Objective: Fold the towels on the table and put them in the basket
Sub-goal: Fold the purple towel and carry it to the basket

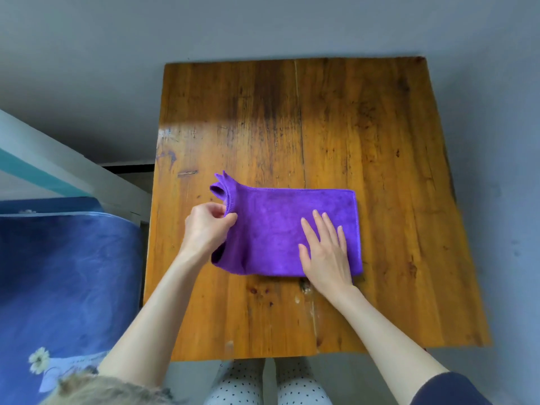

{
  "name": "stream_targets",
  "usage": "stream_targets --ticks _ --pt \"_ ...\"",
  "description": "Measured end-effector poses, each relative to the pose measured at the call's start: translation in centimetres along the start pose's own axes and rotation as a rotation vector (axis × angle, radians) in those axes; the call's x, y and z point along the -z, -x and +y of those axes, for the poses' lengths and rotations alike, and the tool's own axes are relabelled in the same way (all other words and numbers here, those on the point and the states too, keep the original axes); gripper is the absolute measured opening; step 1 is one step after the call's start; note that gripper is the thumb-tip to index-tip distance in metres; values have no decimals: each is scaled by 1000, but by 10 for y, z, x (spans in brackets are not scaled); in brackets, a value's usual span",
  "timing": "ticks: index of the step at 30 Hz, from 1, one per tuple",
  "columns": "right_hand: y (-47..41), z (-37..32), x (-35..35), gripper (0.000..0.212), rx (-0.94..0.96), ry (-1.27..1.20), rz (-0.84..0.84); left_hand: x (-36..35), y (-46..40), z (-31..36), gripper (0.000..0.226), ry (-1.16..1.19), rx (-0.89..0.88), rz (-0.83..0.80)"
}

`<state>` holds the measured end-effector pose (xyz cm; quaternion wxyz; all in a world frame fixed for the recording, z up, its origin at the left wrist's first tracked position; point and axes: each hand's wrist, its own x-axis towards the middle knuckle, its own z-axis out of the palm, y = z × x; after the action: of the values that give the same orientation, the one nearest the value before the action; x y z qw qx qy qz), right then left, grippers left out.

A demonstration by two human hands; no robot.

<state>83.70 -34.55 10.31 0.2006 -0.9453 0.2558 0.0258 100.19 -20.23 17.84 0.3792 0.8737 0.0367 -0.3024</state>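
A purple towel point(274, 223) lies folded into a rectangle on the wooden table point(336, 127), near its front middle. My left hand point(206, 226) pinches the towel's left edge, which is lifted and bunched, with loose corners sticking up behind it. My right hand point(324, 252) lies flat with straight fingers on the towel's right half, pressing it down. No basket is in view.
A bed with a blue floral cover point(64, 287) and a white frame point(58, 168) stands close to the table's left side. Grey floor surrounds the table. My knees in dotted trousers point(271, 384) are under the front edge.
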Motion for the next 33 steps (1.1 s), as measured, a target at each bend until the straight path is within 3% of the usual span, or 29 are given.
stream_targets --ticks 5,9,12,18,25,27,31,33 --pt "22 44 26 35 -197 -335 70 -57 30 41 10 30 -131 -107" --pt "27 65 33 28 -442 -570 58 -112 38 44 3 -109 -150 -161" --pt "30 72 33 27 -483 -641 -47 -140 33 41 13 -167 -114 -165" --pt "27 88 33 29 -588 -790 -95 -163 36 53 8 -179 -187 -117" --pt "21 99 39 26 -687 -1058 -167 -200 47 53 26 -279 -231 -273" --pt "19 100 39 23 -661 -1041 -176 -198 47 47 24 -293 -285 -237" --pt "12 98 35 24 -609 -942 -147 -172 44 25 14 -274 -551 19" --pt "4 94 37 24 -584 -874 -91 -157 36 7 18 -376 -640 116"
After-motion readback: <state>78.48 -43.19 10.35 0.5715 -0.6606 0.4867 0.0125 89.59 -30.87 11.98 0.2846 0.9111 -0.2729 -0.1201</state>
